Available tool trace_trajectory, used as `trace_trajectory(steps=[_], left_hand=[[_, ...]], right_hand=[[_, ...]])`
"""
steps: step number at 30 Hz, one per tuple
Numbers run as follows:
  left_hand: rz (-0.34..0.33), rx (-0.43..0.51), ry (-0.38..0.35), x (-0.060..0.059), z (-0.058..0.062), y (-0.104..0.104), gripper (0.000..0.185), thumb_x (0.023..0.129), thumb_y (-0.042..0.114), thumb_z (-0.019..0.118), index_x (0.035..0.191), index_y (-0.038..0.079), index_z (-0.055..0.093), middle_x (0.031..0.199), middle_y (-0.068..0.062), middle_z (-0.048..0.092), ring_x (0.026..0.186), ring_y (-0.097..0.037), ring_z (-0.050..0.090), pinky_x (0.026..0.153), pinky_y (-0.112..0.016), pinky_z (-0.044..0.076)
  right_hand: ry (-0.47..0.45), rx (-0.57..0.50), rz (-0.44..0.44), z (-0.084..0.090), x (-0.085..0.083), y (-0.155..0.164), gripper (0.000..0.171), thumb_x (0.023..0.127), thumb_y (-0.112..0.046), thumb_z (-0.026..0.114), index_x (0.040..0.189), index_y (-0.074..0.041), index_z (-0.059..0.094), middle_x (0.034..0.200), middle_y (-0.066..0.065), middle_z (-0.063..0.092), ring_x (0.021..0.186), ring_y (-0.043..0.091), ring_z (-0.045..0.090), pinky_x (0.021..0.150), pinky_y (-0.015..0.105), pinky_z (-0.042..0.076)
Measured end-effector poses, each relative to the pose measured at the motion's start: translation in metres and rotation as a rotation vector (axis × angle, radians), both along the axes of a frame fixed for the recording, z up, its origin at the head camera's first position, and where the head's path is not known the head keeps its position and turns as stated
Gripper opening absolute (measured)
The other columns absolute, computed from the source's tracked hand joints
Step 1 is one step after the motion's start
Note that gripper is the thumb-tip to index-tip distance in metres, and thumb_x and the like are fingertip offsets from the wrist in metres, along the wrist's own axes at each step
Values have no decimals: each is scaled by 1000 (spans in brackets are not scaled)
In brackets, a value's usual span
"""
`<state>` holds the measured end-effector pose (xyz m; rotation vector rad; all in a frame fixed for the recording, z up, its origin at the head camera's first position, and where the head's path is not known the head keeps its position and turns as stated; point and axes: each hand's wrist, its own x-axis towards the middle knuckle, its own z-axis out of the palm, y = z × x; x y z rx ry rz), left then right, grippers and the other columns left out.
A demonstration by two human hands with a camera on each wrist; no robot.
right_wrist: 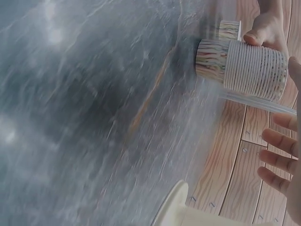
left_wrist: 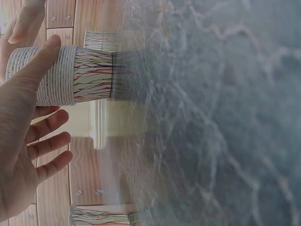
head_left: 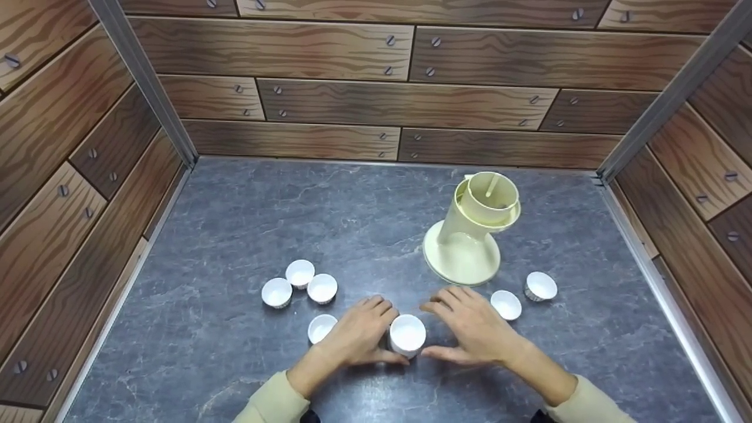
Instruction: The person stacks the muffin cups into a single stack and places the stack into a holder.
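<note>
A stack of white ribbed paper cups [head_left: 406, 335] with coloured line print stands on the grey stone-look table [head_left: 235, 223] between my two hands. My left hand [head_left: 376, 335] lies at its left, with the thumb [left_wrist: 40, 59] resting along the stack's [left_wrist: 70, 75] side and the other fingers straight and spread beside it. My right hand [head_left: 436, 329] sits at its right, fingers [right_wrist: 280, 157] spread and apart from the stack [right_wrist: 254, 66], thumb close to its rim. Neither hand grips it.
A cream funnel-shaped stand [head_left: 473, 232] rises just behind my right hand. Single paper cups lie around: three in a cluster [head_left: 300, 283] at the left, one [head_left: 322, 328] by my left wrist, two [head_left: 506, 305] [head_left: 540, 286] at the right. Wood-look walls enclose the table.
</note>
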<state>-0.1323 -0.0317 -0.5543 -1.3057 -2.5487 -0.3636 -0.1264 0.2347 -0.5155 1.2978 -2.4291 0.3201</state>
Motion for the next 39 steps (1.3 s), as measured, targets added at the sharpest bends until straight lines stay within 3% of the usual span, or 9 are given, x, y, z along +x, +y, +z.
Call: trace_trajectory(steps=[6, 17, 39], left_hand=[[3, 0, -5, 1, 0, 0, 75, 74, 79, 70, 108, 13, 63, 102, -1, 61, 98, -18, 55, 84, -34, 49], [0, 3, -14, 0, 1, -1, 75, 74, 78, 71, 108, 13, 63, 103, -1, 61, 99, -19, 55, 87, -35, 49], [0, 11, -47, 0, 0, 0, 74, 74, 78, 71, 109, 13, 63, 103, 0, 61, 98, -18, 54, 84, -34, 48]], right_hand=[[-9, 25, -42, 3, -2, 14, 72, 80, -68, 73, 124, -12, 66, 115, 2, 60, 106, 21, 56, 88, 42, 48], [36, 5, -9, 1, -13, 37, 69, 81, -67, 72, 123, -12, 67, 112, 2, 61, 103, 22, 57, 87, 42, 48], [44, 1, -51, -10, -37, 93, 77, 69, -62, 81, 123, -9, 67, 112, 7, 61, 103, 26, 58, 84, 45, 46]])
